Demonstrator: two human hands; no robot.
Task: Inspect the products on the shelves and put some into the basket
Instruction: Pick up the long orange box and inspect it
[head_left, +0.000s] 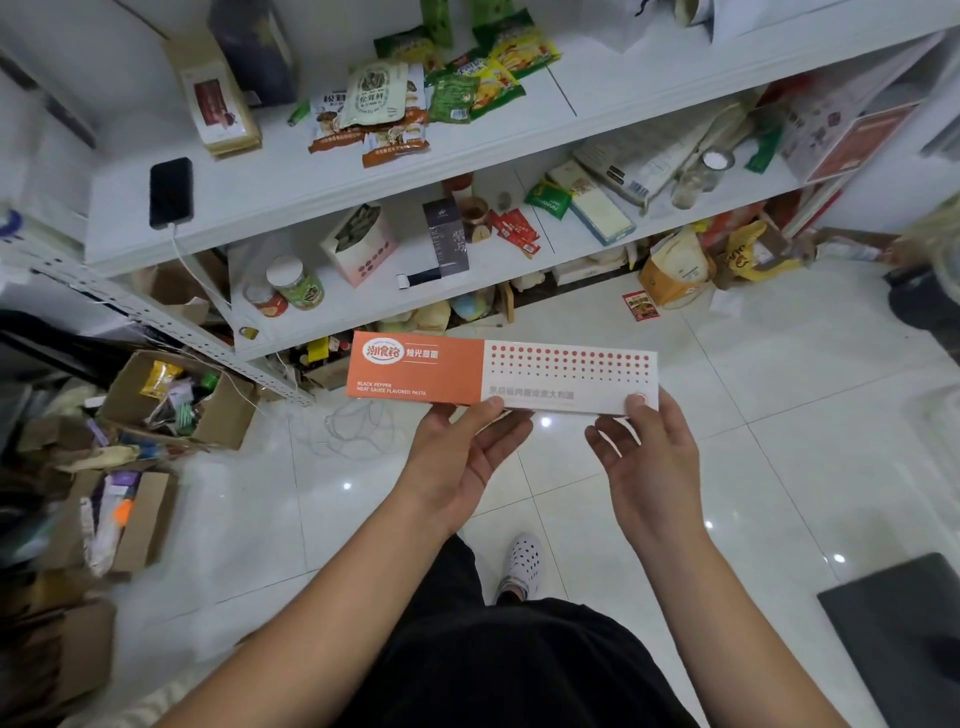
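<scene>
While both hands hold it out over the tiled floor (727, 467) in front of the shelves (363, 171), the pasta box (501, 375) sits level, printed face up. Left hand (462, 457) grips the lower edge near the middle, thumb on top; right hand (647, 457) pinches the white end the same way. Long thin carton — probably light and stiff, but could flex mid-span, so hold near both ends. No basket in view.

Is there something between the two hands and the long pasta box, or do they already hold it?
Nothing stands between them. The left hand and right hand both grip the lower edge of the pasta box, thumbs on its front. No basket is in view.
</scene>
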